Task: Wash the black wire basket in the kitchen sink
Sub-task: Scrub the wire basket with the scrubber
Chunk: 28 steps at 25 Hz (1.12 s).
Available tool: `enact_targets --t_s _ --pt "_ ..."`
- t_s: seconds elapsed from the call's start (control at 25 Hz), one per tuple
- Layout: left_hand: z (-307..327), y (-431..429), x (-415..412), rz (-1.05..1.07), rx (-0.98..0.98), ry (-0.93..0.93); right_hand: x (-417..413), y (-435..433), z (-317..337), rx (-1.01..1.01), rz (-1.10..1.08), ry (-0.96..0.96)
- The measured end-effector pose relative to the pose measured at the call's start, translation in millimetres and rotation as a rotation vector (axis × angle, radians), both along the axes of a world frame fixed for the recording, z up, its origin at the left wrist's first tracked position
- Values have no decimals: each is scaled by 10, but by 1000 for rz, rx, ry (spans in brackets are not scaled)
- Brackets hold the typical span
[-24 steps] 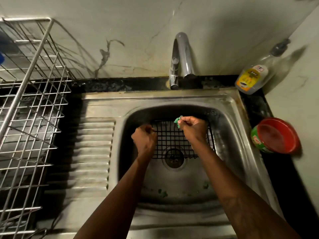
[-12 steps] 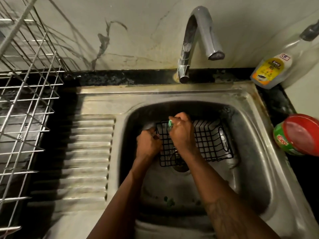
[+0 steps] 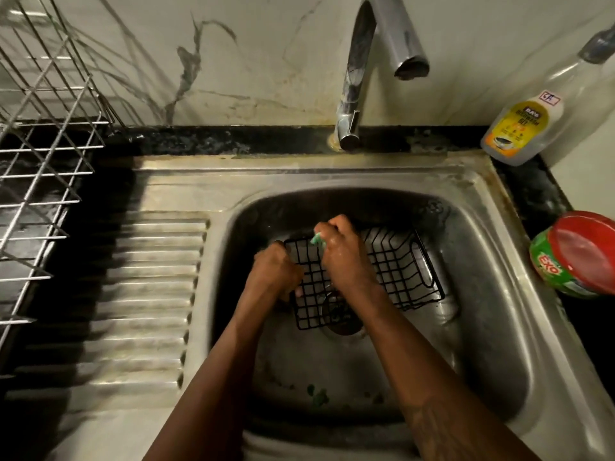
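The black wire basket (image 3: 399,271) lies in the steel sink (image 3: 492,294), over the drain, its handle end to the right. My left hand (image 3: 274,272) grips the basket's left edge. My right hand (image 3: 342,254) is closed on a small green scrubber (image 3: 316,238) and presses it on the basket's wires near the far left corner. Both hands look wet.
The tap (image 3: 376,61) arches over the sink's far side; no water runs. A dish-soap bottle (image 3: 532,121) leans at the back right and a red-lidded green tub (image 3: 579,257) sits on the right counter. A steel dish rack (image 3: 43,154) stands left of the ribbed drainboard (image 3: 146,294).
The view has come closer to the sink. The basket, held up on edge a second ago, now lies tilted lower over the drain, and my right hand has shifted left along it with the scrubber.
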<state>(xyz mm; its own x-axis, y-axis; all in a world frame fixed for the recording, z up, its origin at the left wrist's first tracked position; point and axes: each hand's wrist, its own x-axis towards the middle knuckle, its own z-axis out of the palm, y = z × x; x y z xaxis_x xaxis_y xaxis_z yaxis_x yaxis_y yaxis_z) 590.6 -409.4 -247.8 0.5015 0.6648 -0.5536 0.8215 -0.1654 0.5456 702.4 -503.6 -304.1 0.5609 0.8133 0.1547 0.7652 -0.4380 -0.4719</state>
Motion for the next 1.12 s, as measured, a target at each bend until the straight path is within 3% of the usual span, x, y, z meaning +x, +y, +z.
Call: enact_targets --t_s 0.24,0.32,0.44,0.72,1.0,1.12 --pt "-91 10 114 57 -48 35 766 -590 204 55 -523 -36" --pt "-119 22 126 76 -84 28 848 -623 238 59 -588 9" --pt "-136 30 128 109 -126 14 648 -450 230 -17 -506 -20" --pt "-145 64 139 182 -178 36 356 -253 209 19 -379 87" --pt "-169 39 146 136 -144 28 70 -36 302 78 -164 -81" --pt "-141 17 147 153 -147 18 144 -66 295 177 -223 -13"
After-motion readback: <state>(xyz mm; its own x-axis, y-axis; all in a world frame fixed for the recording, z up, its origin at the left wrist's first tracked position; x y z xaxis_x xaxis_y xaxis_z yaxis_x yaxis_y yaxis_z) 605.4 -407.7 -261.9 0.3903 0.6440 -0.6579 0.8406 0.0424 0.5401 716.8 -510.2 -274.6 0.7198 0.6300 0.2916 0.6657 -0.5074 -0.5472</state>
